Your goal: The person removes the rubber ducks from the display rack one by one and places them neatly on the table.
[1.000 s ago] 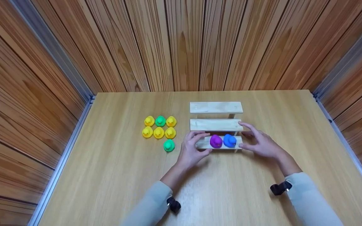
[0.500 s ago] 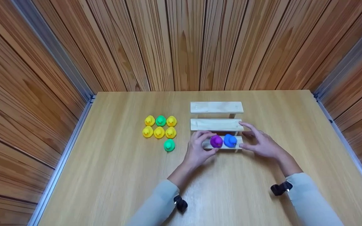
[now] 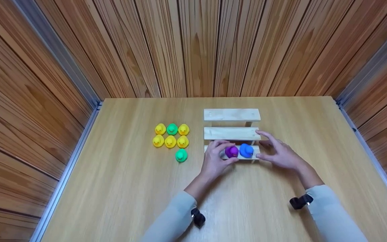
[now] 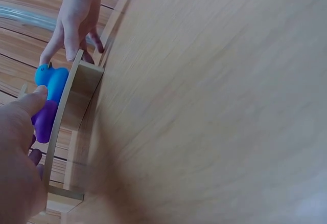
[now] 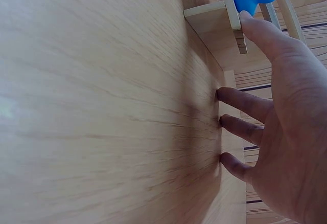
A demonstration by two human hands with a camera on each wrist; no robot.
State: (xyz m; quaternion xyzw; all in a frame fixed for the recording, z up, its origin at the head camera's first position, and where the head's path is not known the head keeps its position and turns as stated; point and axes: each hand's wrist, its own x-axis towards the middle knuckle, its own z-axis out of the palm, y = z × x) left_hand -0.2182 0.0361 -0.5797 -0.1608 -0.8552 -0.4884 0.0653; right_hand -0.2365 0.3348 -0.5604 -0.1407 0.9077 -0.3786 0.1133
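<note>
A three-step wooden stand (image 3: 232,133) carries a purple rubber duck (image 3: 231,152) and a blue rubber duck (image 3: 246,151) side by side on its lowest step. My left hand (image 3: 214,159) pinches the purple duck from its left side, thumb at the front and index finger behind. In the left wrist view the left thumb (image 4: 37,97) lies across the purple duck, close to the blue one. My right hand (image 3: 281,155) spreads at the stand's right end, index fingertip at the middle step and thumb tip at the lowest. Its other fingertips meet the tabletop in the right wrist view.
Left of the stand, several yellow ducks (image 3: 170,142) and a green duck (image 3: 172,129) sit in two rows. Another green duck (image 3: 181,155) sits just in front of them. Wood-panelled walls (image 3: 197,50) rise behind and beside the table (image 3: 129,188).
My left hand has slid right along the lowest step, its thumb and index finger now around the purple duck. My right hand has stayed at the stand's right end.
</note>
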